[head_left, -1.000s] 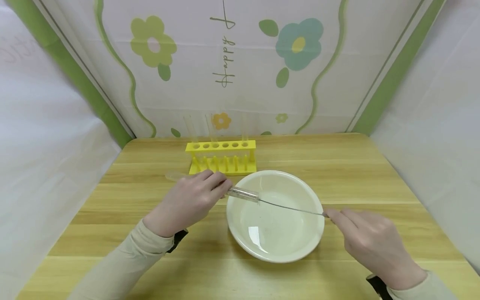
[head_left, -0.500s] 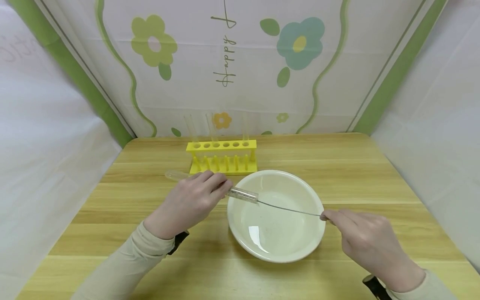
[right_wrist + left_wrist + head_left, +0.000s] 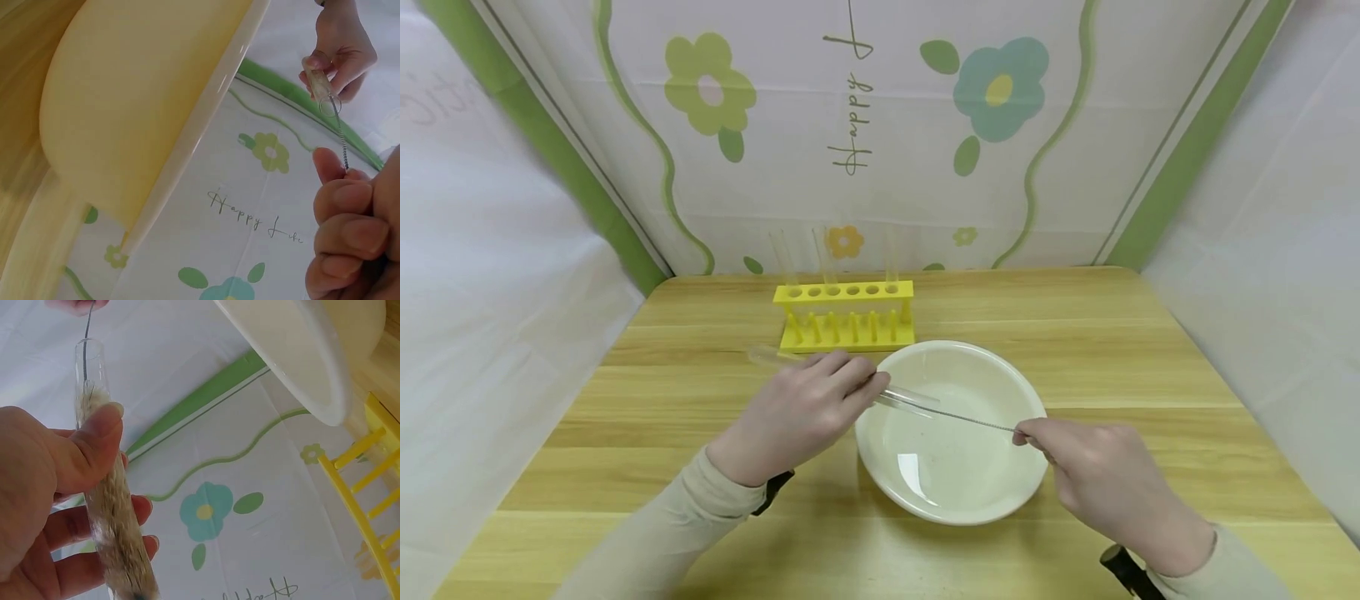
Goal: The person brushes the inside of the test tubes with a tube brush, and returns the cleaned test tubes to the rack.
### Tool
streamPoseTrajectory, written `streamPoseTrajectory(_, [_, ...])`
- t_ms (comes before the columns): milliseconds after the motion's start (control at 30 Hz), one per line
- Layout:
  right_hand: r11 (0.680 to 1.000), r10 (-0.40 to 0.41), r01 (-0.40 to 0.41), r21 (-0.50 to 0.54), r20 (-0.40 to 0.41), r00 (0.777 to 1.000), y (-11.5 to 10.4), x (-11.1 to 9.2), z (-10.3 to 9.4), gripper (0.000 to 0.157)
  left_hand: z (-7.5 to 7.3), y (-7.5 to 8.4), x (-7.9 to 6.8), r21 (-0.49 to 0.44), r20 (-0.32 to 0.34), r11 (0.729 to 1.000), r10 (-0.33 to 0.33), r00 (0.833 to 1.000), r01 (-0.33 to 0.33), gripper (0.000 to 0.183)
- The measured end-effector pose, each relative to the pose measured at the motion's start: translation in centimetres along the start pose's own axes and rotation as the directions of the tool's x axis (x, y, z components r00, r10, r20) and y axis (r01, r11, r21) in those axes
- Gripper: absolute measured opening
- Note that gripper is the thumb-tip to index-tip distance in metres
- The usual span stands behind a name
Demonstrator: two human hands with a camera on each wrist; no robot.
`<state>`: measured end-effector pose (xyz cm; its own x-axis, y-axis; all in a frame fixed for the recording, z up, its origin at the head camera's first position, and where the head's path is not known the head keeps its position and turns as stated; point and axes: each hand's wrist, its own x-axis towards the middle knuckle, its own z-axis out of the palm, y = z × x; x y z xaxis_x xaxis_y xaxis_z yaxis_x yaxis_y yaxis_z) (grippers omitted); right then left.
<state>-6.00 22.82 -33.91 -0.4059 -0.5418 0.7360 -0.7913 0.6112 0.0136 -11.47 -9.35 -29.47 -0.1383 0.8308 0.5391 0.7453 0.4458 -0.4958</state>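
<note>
My left hand (image 3: 808, 408) grips a clear glass test tube (image 3: 94, 359), its mouth tilted toward the right above the basin. Inside the tube sit the pale bristles of a test tube brush (image 3: 115, 512), seen in the left wrist view, with a dark spot near the lower end. The brush's twisted wire (image 3: 970, 419) comes out of the tube's mouth. My right hand (image 3: 1112, 475) pinches that wire between thumb and finger over the basin's right rim. Below both hands stands a white round basin (image 3: 951, 512) with water in it.
Behind the basin, a yellow test tube rack (image 3: 846, 343) holds 3 clear test tubes upright. Everything stands on a wooden table (image 3: 647, 467). A flower-printed white cloth (image 3: 917, 192) hangs behind it, and white cloth walls rise at both sides.
The bristles have moved deeper into the tube, away from its mouth. My right hand has come left toward my left hand, which has shifted slightly right with the tube.
</note>
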Motion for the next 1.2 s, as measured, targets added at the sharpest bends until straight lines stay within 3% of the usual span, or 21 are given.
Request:
streamPoseTrajectory(467, [0.996, 0.027, -0.029, 0.079, 0.018, 0.999, -0.8, 1.4, 1.6, 0.037, 0.7, 0.9, 1.7, 0.069, -0.045, 0.996, 0.052, 0.998, -0.049, 0.033])
streamPoseTrajectory(767, [0.987, 0.077, -0.082, 0.142, 0.038, 0.996, -1.0, 1.9, 2.0, 0.036, 1.0, 0.9, 2.0, 0.058, -0.083, 0.998, 0.031, 0.996, -0.026, 0.029])
streamPoseTrajectory(933, [0.956, 0.134, -0.162, 0.246, 0.130, 0.982, -0.9, 2.1, 1.4, 0.038, 1.1, 0.7, 1.6, -0.005, -0.086, 1.000, -0.008, 0.996, 0.007, 0.025])
streamPoseTrajectory(1200, [0.874, 0.188, -0.272, 0.402, 0.236, 0.953, -0.5, 2.1, 0.4, 0.035, 1.1, 0.5, 1.5, -0.037, -0.091, 0.999, -0.019, 0.996, 0.015, 0.020])
